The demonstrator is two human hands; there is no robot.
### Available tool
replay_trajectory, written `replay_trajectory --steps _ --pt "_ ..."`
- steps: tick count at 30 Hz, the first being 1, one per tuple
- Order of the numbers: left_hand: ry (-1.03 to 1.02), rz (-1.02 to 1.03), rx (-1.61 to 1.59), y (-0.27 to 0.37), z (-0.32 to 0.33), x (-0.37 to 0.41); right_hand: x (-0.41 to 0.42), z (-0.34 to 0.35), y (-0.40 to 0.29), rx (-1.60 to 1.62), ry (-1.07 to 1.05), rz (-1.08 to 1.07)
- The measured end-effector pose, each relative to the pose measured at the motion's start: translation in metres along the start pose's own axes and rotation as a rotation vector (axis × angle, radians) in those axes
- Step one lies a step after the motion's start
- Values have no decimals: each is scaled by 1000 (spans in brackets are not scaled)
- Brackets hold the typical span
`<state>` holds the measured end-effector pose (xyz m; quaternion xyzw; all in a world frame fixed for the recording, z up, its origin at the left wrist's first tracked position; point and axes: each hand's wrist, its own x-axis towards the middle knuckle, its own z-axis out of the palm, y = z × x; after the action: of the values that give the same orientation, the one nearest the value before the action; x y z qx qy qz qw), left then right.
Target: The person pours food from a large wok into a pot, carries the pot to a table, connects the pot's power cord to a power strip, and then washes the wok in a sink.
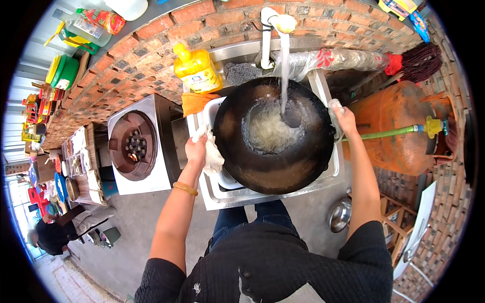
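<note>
A large black wok (273,170) rests over a metal sink (212,202), held from both sides. My left hand (197,149) grips its left side through a pale cloth (214,157). On the far right side, my right hand (344,119) holds the wok through another cloth (334,110). A stream of water (284,75) falls from the white tap (286,23) into the wok, and cloudy water (271,130) swirls in its bowl. Under the wok, a white plastic basin (210,110) shows partly at the left. The cloths hide the wok's handles.
Left stands a gas burner stove (132,146) with a small flame. Behind the sink are a yellow detergent bottle (199,72), a steel-wool scrubber (242,73) and an orange cloth (197,103). At right, an orange gas cylinder (390,128) carries a green hose (386,132). Another person (57,233) is far left.
</note>
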<state>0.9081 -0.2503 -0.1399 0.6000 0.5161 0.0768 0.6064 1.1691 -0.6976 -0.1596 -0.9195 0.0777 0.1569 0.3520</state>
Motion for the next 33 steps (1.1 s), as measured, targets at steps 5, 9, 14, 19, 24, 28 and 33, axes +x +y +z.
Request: replay_trajectory --steps 5,9,14,19,24,28,33 --pt "-45 90 -108 -21 -17 7 -49 13 1 477 96 47" --pt "-110 68 -81 0 -19 1 -60 7 -8 624 136 37" --pt "-148 98 -183 9 9 4 -50 -43 -33 713 161 -74" --pt "-204 164 -43 -1 33 -12 -78 -99 -43 668 216 -107" --pt "-308 7 -49 38 16 -8 -98 -105 -51 735 154 15" --pt "-358 -25 4 87 -5 -9 -92 -67 -44 826 72 182" --pt "-259 79 58 87 -4 -17 -73 -36 -11 884 22 240"
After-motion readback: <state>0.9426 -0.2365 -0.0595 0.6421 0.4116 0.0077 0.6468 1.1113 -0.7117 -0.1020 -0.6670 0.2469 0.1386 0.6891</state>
